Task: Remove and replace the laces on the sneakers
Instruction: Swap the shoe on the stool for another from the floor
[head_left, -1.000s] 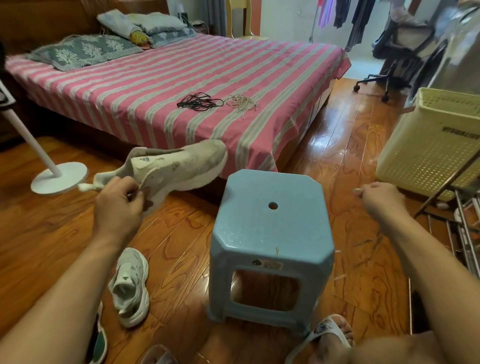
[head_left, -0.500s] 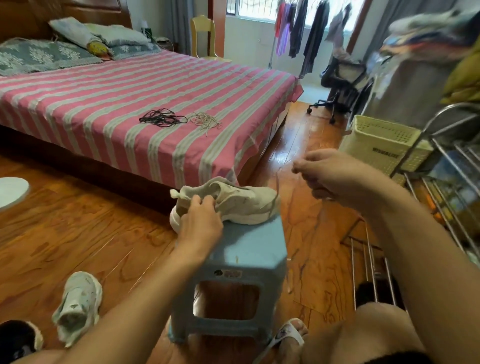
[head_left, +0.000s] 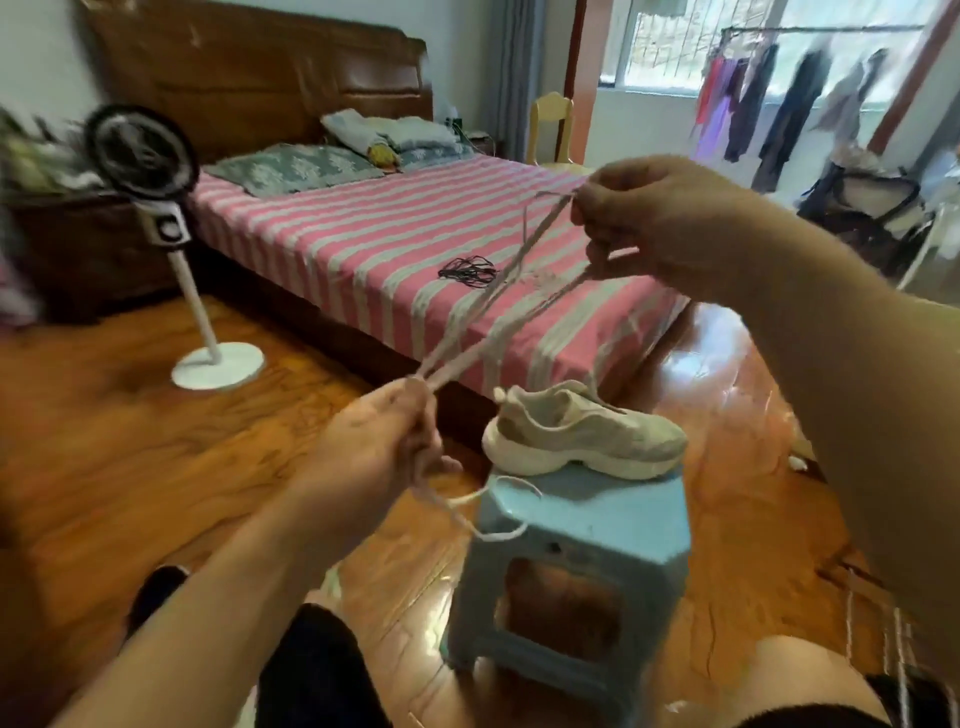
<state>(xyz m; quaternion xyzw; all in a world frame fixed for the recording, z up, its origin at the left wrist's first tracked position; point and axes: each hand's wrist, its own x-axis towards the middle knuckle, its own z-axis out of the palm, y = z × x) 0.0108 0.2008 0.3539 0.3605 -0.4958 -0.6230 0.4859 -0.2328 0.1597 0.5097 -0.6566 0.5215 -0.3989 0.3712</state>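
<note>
A worn white sneaker (head_left: 582, 434) stands upright on a light blue plastic stool (head_left: 576, 525), toe to the right. A pale lace (head_left: 488, 306) is stretched doubled between my hands, above and left of the sneaker. My left hand (head_left: 384, 441) grips its lower end, and loose tails hang down over the stool's edge. My right hand (head_left: 654, 218) pinches the upper end, raised in front of the bed. A bundle of black laces (head_left: 467, 271) lies on the striped bedspread.
A bed with a pink striped cover (head_left: 374, 234) fills the middle ground. A white standing fan (head_left: 156, 208) stands at the left on the wooden floor. A dark shoe (head_left: 156, 592) lies by my left forearm. Hanging clothes and an office chair (head_left: 862, 208) are at the right.
My left hand has let go of the sneaker, which stays on the stool. Both hands now hold a pale lace pulled taut between them. The camera has tilted up.
</note>
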